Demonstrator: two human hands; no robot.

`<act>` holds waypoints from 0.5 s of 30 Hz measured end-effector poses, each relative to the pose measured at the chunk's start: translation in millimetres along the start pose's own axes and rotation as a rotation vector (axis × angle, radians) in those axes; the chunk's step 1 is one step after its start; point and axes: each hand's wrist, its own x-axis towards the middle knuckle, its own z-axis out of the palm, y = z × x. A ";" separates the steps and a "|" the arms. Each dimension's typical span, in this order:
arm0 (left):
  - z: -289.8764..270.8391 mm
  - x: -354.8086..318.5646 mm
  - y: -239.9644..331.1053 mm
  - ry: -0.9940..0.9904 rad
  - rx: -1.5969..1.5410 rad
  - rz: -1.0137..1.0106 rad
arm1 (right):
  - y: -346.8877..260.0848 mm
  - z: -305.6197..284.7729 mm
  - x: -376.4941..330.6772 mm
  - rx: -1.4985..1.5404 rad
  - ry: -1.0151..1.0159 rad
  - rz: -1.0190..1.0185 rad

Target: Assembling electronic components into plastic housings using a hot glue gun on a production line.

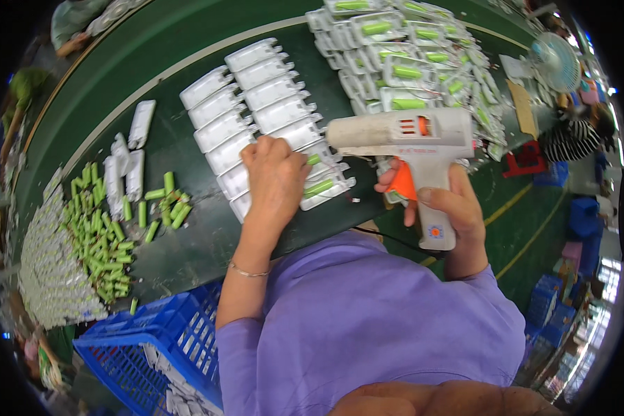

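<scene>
My right hand (462, 206) grips a white hot glue gun (388, 133) with an orange trigger, its nozzle pointing left. Fingers of that hand wrap the handle and trigger. My left hand (276, 179) is closed, fingertips down on the two rows of white plastic shells (276, 104); whatever its fingers pinch is hidden beneath them. Just right of it, the nearest shells hold green cylindrical batteries (319, 188) with thin wires. Most shells farther up the rows hold no battery.
Loose green batteries (104, 243) lie in a heap at left, beside a mass of white shells (52, 270). A large pile of battery-filled shells (395, 55) covers the far right. Below the table edge stands a blue crate (166, 326). A fan (555, 62) stands at far right.
</scene>
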 end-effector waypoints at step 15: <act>-106.4 -87.2 -156.0 0.099 0.260 -0.815 | -3.6 15.9 5.8 -0.096 0.018 -0.021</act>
